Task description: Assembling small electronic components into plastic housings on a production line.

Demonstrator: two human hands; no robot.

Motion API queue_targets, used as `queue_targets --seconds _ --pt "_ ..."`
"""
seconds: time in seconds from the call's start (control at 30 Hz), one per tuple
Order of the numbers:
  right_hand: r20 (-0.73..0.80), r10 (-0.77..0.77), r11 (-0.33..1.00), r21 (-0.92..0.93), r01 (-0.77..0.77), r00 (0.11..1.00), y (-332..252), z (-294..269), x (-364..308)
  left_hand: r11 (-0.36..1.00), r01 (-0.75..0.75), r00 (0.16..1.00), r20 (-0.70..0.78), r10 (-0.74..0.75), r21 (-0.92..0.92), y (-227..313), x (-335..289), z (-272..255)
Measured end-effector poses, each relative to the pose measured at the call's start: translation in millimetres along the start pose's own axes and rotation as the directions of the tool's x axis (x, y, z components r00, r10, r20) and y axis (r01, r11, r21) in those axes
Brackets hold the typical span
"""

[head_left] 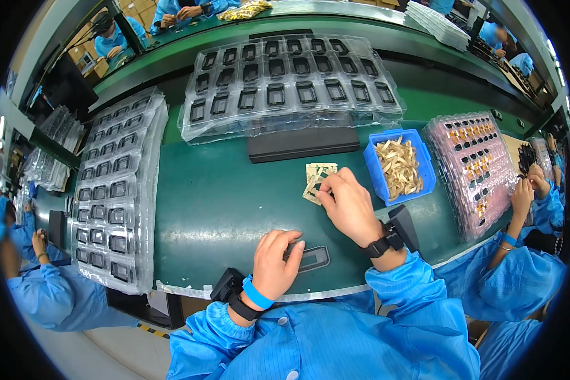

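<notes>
My left hand (275, 266) is low over the green worktop, thumb and curled fingers closed at the left end of a thin black rectangular frame (323, 256). The hand hides that end; the frame's other end shows to the right of my thumb. Farther forward and to the right, my right hand (349, 206) pinches at the edge of a small stack of cream-coloured adhesive sheets (321, 170) with cut-out openings. Its fingertips cover part of the stack. Beyond this hand, a blue bin (379, 179) contains many loose, narrow beige strips (399, 166).
Clear plastic trays of black frames stand at the left (117, 190) and on a raised black support (304, 145) at the back. Pink trays (472, 171) hold small black-and-orange parts at the right. Co-workers in blue sit on both sides; one's hands (531, 183) work at far right.
</notes>
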State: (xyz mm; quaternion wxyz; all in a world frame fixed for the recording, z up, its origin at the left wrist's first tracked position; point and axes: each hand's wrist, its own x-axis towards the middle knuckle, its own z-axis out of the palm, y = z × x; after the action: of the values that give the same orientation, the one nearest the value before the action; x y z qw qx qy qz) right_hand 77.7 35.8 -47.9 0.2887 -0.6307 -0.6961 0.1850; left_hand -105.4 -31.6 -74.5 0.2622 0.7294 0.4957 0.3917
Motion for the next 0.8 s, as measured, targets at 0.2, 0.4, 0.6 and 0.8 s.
queue_targets --seconds 0.2,0.4,0.6,0.8 --pt "0.134 -0.187 0.978 0.123 0.171 0.973 -27.9 -24.8 -28.2 0.983 0.114 0.992 -0.037 -0.120 -0.144 14.5 20.1 -13.2" --pt "0.297 -0.214 0.975 0.126 0.184 0.931 -31.3 -34.0 -45.3 0.954 0.209 0.970 0.168 -0.175 -0.216 30.3 17.0 -24.1" --pt "0.190 -0.248 0.942 0.277 0.190 0.950 -27.1 -32.1 -54.7 0.930 0.285 0.954 0.163 -0.251 -0.231 33.1 10.7 -22.1" --pt "0.190 -0.231 0.949 0.260 0.178 0.954 -24.4 -27.5 -62.0 0.935 0.281 0.952 0.186 -0.243 -0.215 38.3 8.9 -21.3"
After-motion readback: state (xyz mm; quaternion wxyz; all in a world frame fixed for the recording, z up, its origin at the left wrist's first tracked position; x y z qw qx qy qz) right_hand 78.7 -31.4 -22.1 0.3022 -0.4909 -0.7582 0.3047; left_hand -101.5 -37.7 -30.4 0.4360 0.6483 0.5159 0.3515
